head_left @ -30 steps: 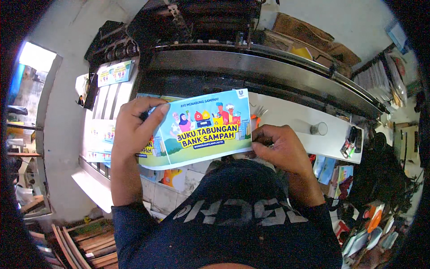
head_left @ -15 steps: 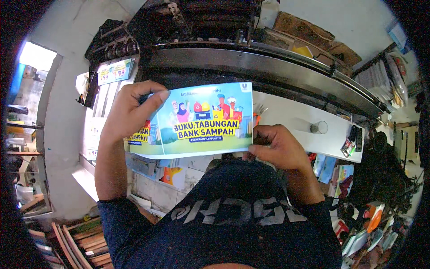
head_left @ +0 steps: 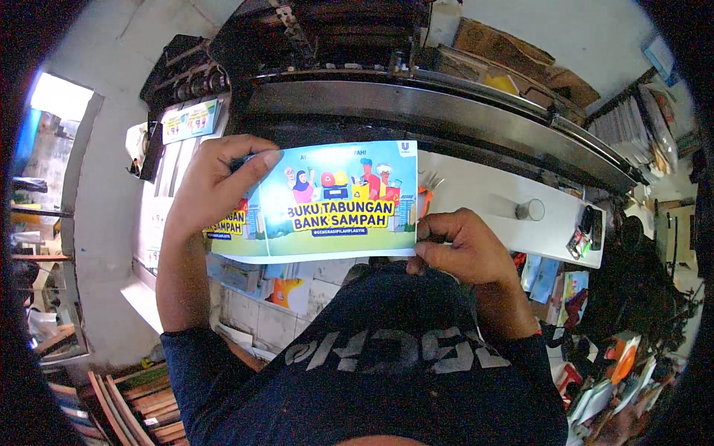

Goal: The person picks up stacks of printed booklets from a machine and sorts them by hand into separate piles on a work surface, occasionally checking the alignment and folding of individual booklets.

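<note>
A glossy printed sheet (head_left: 338, 238), blue at the top and green below with cartoon people and yellow lettering, is held up in front of my chest. My left hand (head_left: 216, 178) is closed on its left part, the thumb lying over the upper edge. At its lower right corner my right hand (head_left: 465, 245) pinches the sheet between thumb and fingers. A pale vertical line divides the print into a second, similar picture, partly covered by my left hand. An orange-handled fork-like tool (head_left: 429, 184) shows just beyond the sheet's right edge.
A long machine with a metal bar (head_left: 446, 111) spans the far side. On the white table (head_left: 483, 193) at right stand a drinking glass (head_left: 529, 210) and small dark items. Similar printed sheets (head_left: 191, 121) lie at far left. Stacked boards (head_left: 141, 401) are at lower left.
The sheet has tilted slightly and shifted a little left, with glare moving over its upper print. Both hands keep their hold.
</note>
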Tool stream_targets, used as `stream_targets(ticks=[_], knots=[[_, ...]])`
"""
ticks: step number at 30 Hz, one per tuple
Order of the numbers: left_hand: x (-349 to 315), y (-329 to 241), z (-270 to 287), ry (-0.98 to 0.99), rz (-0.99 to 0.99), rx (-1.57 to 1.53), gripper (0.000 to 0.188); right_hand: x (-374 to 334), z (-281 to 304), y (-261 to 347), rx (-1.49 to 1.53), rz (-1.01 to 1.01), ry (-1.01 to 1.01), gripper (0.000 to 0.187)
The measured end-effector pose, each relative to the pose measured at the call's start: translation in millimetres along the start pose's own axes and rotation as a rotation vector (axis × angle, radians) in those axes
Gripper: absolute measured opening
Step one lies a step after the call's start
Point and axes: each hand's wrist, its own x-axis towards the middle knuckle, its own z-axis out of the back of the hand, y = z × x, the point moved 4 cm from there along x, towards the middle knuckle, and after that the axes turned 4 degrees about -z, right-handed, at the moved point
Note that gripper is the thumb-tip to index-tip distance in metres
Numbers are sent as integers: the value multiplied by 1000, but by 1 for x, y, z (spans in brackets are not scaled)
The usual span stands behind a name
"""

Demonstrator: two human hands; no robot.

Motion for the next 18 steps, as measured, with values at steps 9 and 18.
stream_targets(ticks=[9,18], knots=[[1,-6,2,-12,-47,68,25,1,0,2,-104,2,-69,18],[3,-6,1,1,9,46,26,1,3,6,-159,5,-83,19]])
